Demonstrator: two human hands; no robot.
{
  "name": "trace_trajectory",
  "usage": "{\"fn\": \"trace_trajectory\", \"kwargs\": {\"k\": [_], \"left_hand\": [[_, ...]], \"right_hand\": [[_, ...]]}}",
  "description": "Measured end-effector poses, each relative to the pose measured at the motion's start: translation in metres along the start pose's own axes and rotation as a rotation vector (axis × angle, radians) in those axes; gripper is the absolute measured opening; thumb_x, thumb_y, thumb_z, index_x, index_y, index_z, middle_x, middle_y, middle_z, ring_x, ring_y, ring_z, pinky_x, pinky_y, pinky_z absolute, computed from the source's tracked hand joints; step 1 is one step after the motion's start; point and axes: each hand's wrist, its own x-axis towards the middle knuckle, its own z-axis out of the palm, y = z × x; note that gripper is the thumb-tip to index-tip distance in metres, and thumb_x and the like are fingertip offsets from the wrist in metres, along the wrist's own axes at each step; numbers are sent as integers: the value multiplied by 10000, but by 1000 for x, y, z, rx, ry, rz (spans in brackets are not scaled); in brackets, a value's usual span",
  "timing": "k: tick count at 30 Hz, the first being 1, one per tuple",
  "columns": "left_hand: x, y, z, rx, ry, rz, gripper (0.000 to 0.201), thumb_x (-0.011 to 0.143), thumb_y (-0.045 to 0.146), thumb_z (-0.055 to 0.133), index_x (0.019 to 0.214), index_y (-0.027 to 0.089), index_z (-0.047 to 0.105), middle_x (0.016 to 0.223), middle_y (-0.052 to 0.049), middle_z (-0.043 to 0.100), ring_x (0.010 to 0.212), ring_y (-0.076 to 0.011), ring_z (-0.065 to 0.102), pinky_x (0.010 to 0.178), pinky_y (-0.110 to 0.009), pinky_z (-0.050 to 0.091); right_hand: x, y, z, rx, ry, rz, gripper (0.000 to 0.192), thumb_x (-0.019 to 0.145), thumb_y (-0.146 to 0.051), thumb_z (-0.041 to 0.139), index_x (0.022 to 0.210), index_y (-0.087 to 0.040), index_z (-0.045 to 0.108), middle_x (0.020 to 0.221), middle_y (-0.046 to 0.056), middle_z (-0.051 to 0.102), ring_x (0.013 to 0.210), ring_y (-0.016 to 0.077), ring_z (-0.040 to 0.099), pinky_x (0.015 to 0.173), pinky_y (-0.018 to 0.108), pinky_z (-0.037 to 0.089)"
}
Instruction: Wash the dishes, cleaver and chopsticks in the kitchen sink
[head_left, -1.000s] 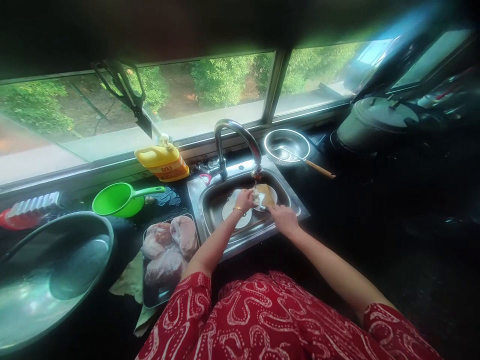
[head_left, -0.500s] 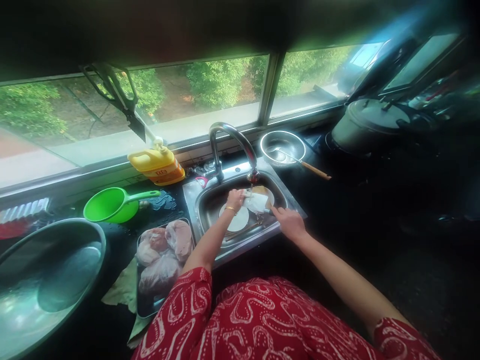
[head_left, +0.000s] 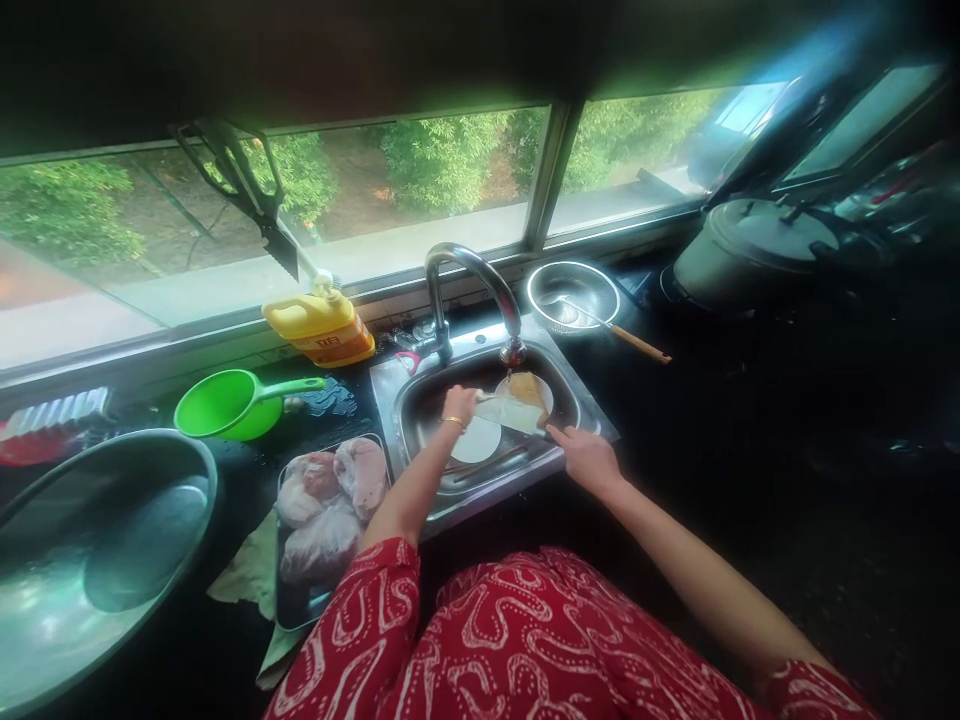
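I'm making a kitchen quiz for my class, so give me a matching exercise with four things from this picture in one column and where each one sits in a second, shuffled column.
Things:
1. green ladle
2. yellow bottle
3. tray of raw meat
4. metal strainer

Places:
A. on the counter just left of the sink, near the person's left arm
B. behind the sink's right corner, wooden handle pointing right
C. by the window ledge, left of the tap
D. on the counter between the big steel bowl and the yellow bottle

Pairs: 1-D, 2-C, 3-A, 4-B
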Motion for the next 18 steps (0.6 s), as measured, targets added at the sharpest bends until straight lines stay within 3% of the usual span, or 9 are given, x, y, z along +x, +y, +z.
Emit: {"fn": "trace_trajectory", "kwargs": {"k": [2,4,7,9,11,13,18], "left_hand": [[7,-18,-20,-46,59,-126,282,888,205,463,957,126,725,894,-137,640,903,-250,580,845,-354,424],[4,-15,-22,-138,137,-112,347,927,222,394,1033,104,703,932,-135,655,899,-228,586,837,-326,430],[-22,20,6,-316,216,68,353,931,258,411,1099,111,685,981,-126,654,912,-210,572,842,-302,428],[-42,46,30,-312,147,242,347,925,289,437,1140,157,677,955,-110,643,904,-209,556,857,-319,417],[-52,61,43,-206,66,354,347,914,326,466,1180,219,662,974,-103,626,930,-222,536,883,-351,395],[-46,62,39,-66,35,362,350,907,353,480,1197,261,653,1041,-109,601,975,-245,516,894,-380,374],[16,32,-11,187,30,136,380,942,334,395,1179,204,662,992,-140,595,922,-258,523,810,-358,376]], "right_hand": [[-4,5,2,302,-118,112,562,813,-103,471,1353,-258,480,965,59,634,799,169,589,647,262,409],[-4,1,6,734,-259,244,523,808,-172,485,1326,-239,461,803,9,597,611,128,543,531,241,403],[2,-15,12,1321,-392,361,332,782,-261,509,1109,-207,492,636,-64,464,415,75,387,370,201,307],[6,-25,13,1561,-411,384,254,736,-298,572,946,-204,465,631,-78,452,391,48,347,338,176,277],[4,-28,10,1697,-419,387,301,694,-312,633,897,-205,439,637,-82,473,385,30,337,329,156,271],[-2,-25,4,1761,-449,367,347,670,-307,676,905,-202,444,642,-82,490,383,20,335,327,141,265],[-28,-8,-10,1782,-513,352,398,672,-293,709,970,-200,463,658,-76,510,379,10,330,319,127,262]]}}
